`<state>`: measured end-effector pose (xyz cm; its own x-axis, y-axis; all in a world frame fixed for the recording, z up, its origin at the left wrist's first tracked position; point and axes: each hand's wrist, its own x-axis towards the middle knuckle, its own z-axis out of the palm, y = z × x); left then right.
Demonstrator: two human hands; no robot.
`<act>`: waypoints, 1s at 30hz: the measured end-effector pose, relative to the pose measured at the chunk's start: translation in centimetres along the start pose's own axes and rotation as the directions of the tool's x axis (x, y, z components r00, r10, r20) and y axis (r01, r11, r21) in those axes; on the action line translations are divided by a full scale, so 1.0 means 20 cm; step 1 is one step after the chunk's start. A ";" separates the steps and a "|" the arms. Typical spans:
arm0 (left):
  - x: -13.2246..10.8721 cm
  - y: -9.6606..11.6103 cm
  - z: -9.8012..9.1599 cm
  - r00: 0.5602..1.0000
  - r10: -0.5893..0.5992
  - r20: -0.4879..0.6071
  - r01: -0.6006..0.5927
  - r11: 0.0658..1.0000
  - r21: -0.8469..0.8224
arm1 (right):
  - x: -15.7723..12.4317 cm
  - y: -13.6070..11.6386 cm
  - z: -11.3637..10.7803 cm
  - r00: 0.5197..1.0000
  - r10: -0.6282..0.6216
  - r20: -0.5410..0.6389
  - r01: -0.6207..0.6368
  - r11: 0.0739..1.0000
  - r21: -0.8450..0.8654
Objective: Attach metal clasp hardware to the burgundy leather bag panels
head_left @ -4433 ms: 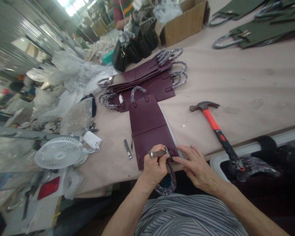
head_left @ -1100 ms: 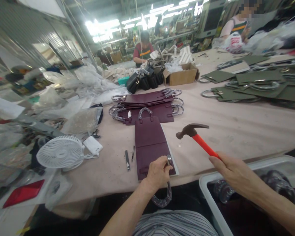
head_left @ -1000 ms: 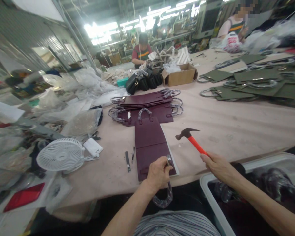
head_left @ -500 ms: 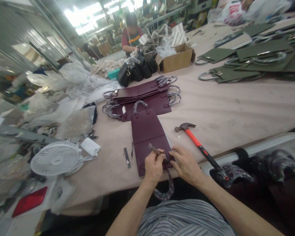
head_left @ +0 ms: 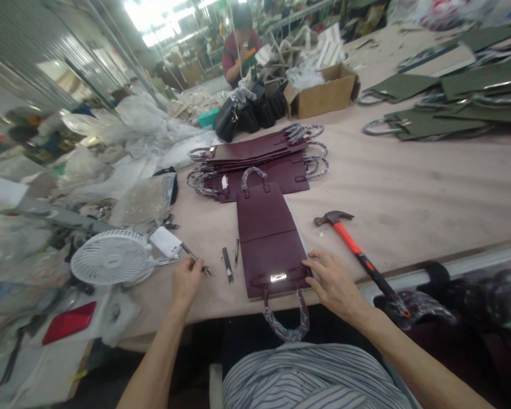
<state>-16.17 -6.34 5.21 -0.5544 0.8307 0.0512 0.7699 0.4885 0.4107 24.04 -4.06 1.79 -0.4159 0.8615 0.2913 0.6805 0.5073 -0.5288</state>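
Note:
A burgundy bag panel (head_left: 272,233) lies lengthwise before me, with a plastic-wrapped handle at each end and a shiny metal plate (head_left: 278,278) near its closer end. My right hand (head_left: 334,284) rests at the panel's right edge, fingers apart and fingertips touching it. To the left, my left hand (head_left: 188,279) is closed around a slim metal tool (head_left: 189,250) just above the table; its exact kind is unclear. Between that hand and the panel lie a flat dark metal tool (head_left: 227,265) and a thin metal rod (head_left: 237,253). A claw hammer (head_left: 353,244) with a red-black handle lies to the right.
Behind the panel are stacked burgundy bag pieces (head_left: 259,159). A white fan (head_left: 111,258) and white box (head_left: 166,242) stand at left. Black bags (head_left: 242,116), a carton (head_left: 323,94) and a co-worker (head_left: 241,48) are farther back. Green bag pieces (head_left: 443,122) lie at right.
My left hand has moved left off the panel with the slim tool, uncovering the metal plate. My right hand stays at the panel's edge. The view has shifted slightly.

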 end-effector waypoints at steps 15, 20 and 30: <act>-0.51 0.58 0.18 0.637 0.696 0.332 -0.750 0.659 0.055 | 0.21 -0.05 -0.06 0.858 -0.337 0.389 0.412 0.902 -0.126; -0.47 0.58 0.16 0.443 0.799 0.406 -0.892 0.436 0.117 | 0.23 -0.09 -0.09 0.748 -0.420 0.513 0.565 0.809 -0.162; -0.40 0.28 0.22 0.355 0.926 0.125 -0.914 0.373 -0.163 | 0.16 -0.05 -0.09 0.861 -0.385 0.331 0.434 0.897 -0.086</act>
<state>-6.04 -9.04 3.15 0.5557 0.7812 0.2845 0.7419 -0.6204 0.2543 23.18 -1.77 4.66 -0.8201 0.5394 0.1911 0.4814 0.8308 -0.2793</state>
